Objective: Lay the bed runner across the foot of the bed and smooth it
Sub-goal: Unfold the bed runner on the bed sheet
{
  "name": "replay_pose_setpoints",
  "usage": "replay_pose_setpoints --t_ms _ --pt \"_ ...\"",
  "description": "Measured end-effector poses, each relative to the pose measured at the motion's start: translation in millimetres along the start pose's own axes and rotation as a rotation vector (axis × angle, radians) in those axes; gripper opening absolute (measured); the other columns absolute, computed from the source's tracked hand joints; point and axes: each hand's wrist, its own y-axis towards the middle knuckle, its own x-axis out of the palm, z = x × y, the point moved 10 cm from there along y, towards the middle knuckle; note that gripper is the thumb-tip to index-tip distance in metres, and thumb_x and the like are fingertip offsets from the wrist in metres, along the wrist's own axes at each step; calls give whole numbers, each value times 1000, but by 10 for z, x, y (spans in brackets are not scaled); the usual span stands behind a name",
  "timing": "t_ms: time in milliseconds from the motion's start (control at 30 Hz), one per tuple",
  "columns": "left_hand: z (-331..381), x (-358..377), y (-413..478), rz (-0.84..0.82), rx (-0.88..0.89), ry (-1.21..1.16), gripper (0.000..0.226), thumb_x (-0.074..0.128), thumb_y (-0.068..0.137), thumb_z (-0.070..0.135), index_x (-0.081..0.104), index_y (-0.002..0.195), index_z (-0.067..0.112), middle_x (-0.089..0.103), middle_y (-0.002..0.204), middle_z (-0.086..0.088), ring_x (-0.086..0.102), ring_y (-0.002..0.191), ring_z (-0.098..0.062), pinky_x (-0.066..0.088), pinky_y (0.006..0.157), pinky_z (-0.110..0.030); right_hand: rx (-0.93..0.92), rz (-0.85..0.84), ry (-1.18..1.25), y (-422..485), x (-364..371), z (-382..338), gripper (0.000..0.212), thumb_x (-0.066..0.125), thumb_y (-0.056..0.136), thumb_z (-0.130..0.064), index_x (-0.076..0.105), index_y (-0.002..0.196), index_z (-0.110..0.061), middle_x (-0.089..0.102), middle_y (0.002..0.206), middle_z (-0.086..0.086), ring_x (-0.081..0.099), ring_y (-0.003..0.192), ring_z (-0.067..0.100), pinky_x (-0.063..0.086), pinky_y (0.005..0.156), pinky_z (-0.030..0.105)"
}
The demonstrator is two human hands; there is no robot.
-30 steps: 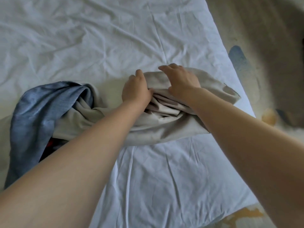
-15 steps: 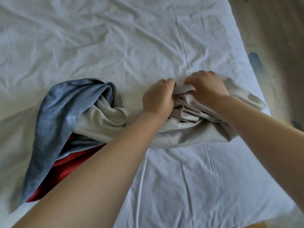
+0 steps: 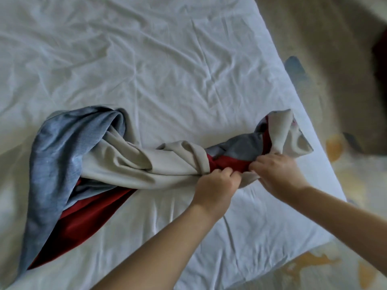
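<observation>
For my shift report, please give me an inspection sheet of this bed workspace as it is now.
Surface: white sheet, creased, covering the bed.
Job's things: bed runner, grey-beige, blue and red, twisted and bunched, not spread flat.
Clutter: nothing seen.
Grips: left hand closed on the runner's twisted middle; right hand closed on it beside the left, near the bed's right edge.
Cables: nothing seen.
Surroundings: patterned floor, beige with blue and yellow patches, to the right of the bed; dark shape at far right, too blurred to tell.
</observation>
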Motion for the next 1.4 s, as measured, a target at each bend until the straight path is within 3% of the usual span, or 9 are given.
replay_pose_setpoints --t_ms 133,200,367,500,667,833,1033,1300,1400 --pt "124 286 -205 -197 122 158 26 81 53 22 65 72 29 61 66 8 59 55 -8 41 39 -20 78 -149 12 -255 334 -229 36 84 29 4 58 46 -15 55 46 2 57 38 23 45 37 23" --pt "66 313 -247 -264 100 138 22 71 70 19 63 89 27 64 86 5 62 74 -14 45 51 -26 110 -186 20 -293 344 -333 37 84 28 3 57 45 -16 55 45 1 56 37 22 41 35 20" --pt "62 -203 -18 24 154 -50 19 46 73 26 59 70 13 61 70 -6 60 63 -26 36 44 -27 198 -437 21 -136 220 -294 4 61 82 -29 59 79 -27 61 81 -7 65 85 19 43 61 26" --pt "-148 -569 312 250 11 -17 13 53 77 17 66 77 13 63 72 -6 59 68 -26 37 49 -29 213 -167 72 293 -326 -17 14 54 84 -39 63 81 -28 63 83 -5 63 82 23 44 59 29" --pt "-464 -203 617 -73 -135 -46 40 59 85 29 53 118 8 58 113 -12 55 104 -30 50 81 -40 239 -205 1 553 -233 343 44 60 80 -22 54 123 -26 57 116 2 52 111 25 45 87 40" --pt "-386 -57 550 -70 -111 32 15 58 85 17 57 98 9 61 99 -12 58 91 -33 39 67 -37 207 -336 -125 473 247 296 33 53 85 -20 51 118 -25 57 115 -1 53 110 22 40 89 34" --pt "-421 -264 572 52 -115 -50 14 54 80 1 62 89 7 63 86 -13 59 80 -33 38 61 -34 216 -165 -55 527 64 351 20 54 83 -10 59 99 -21 62 99 2 57 97 26 42 75 36" --pt "-668 -1182 601 457 -138 -7 29 64 71 5 69 99 9 67 90 -11 61 83 -34 48 72 -39 206 409 -50 834 -868 300 15 59 79 -9 66 91 -14 63 82 9 58 80 33 42 69 40" --pt "-714 -1026 473 413 -197 74 28 63 75 10 67 103 13 65 94 -7 58 87 -32 47 70 -39 206 242 72 958 -621 294 31 60 75 -12 65 104 -22 68 95 4 60 92 30 43 76 39"
